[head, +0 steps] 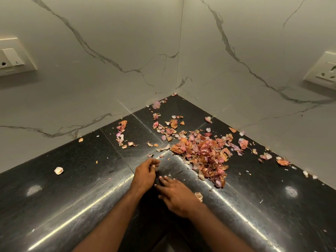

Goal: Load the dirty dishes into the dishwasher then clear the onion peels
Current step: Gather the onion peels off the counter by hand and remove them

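A heap of pink and orange onion peels (203, 155) lies on the black granite counter (72, 179) near its inner corner. Loose peels are scattered toward the wall corner, to the left (121, 126) and along the right wall (282, 161). My left hand (145, 174) rests on the counter just left of the heap, fingers curled inward with nothing visible in them. My right hand (177, 194) lies flat on the counter below the heap, fingers straight and pointing left. One peel (198, 195) sits just right of that hand. No dishes or dishwasher are in view.
White marble-patterned walls meet at the corner behind the counter. A switch and socket plate (12, 57) is on the left wall, another socket (325, 71) on the right wall. A single peel (58, 170) lies far left. The counter's front edge runs beneath my forearms.
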`<state>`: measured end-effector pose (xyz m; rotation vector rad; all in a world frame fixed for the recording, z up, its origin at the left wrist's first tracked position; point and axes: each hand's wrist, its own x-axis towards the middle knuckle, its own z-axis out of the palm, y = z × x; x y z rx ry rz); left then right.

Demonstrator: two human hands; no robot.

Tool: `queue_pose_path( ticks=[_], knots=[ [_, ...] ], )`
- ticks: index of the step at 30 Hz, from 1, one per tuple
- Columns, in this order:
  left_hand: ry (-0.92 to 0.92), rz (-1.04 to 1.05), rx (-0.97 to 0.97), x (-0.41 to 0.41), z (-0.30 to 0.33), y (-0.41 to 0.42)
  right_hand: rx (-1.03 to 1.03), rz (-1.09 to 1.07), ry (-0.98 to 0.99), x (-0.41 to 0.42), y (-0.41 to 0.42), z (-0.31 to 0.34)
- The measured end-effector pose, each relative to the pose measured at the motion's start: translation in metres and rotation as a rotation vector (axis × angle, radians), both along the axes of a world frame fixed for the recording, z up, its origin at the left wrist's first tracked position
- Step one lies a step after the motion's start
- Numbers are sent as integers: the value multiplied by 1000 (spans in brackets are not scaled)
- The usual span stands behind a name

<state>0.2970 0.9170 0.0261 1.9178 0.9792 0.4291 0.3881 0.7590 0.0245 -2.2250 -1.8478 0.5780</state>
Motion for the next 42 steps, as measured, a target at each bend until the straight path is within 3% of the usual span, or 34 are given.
queue_pose_path(
  ticks=[2, 9, 12, 15, 18, 21, 24, 27, 29, 31, 36, 38, 42],
  knots=[
    [6, 25, 56, -9, 2, 5, -77, 1, -95, 2, -3, -6],
    [116, 6, 151, -45, -3, 24, -230, -344, -241, 41, -10, -6],
    [142, -31, 171, -49, -4, 23, -127, -494, -279, 54, -6, 6],
    [147, -46, 172, -48, -3, 19, 142, -385, -8, 47, -7, 20],
    [187, -53, 162, -46, 0, 19, 152, -277, 415, 23, -19, 20],
    [218, -62, 158, -45, 2, 19, 238, -420, 588, 21, -33, 2],
    [287, -85, 213, -40, 7, 18, 276, -618, 629, 42, -41, 6],
    [477, -160, 321, -26, 23, 14, 329, -722, 717, 66, -41, 20],
    [637, -226, 367, -13, 35, 9, 410, -751, 900, 78, -44, 32],
    [776, -285, 426, -2, 43, 3, 330, -730, 1088, 85, -53, 47],
    [912, -386, 519, 16, 49, -4, -363, -547, 964, 90, -89, 46],
    [930, -416, 537, 20, 47, -5, -338, -649, 946, 89, -91, 33],
    [952, -451, 524, 26, 49, -6, 86, -809, 877, 96, -83, 19]
  ],
)
